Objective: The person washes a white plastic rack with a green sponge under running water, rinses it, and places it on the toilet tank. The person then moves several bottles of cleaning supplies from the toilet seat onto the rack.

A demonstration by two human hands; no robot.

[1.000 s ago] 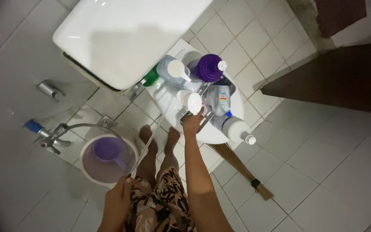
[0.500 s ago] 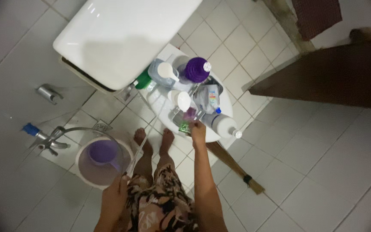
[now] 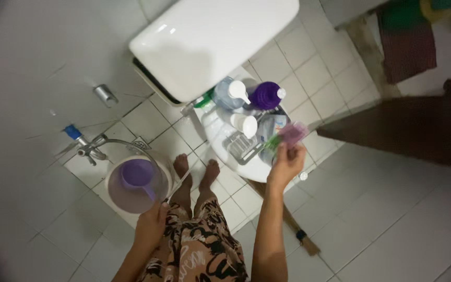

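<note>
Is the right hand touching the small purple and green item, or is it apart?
Touching. The head view shows the right hand with its fingers closed around the small purple and green item, lifted above the toilet lid.

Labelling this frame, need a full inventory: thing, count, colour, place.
toilet tank: 1, white, top centre
closed toilet lid: 1, white, below the tank, carries the bottles
bottles: several, one purple, others clear or white, on the lid
wire rack: 1, metal, on the lid
bucket: 1, pale, on the floor at left
dipper: 1, purple, in the bucket
tap: 1, metal with blue handle, left wall
broom: 1, brown, on the floor tiles beside the toilet
door: 1, dark brown, right
feet: 2, bare, on the tiles
left hand: holds a thin stick
right hand: holds small pink and green items, kind unclear
</note>
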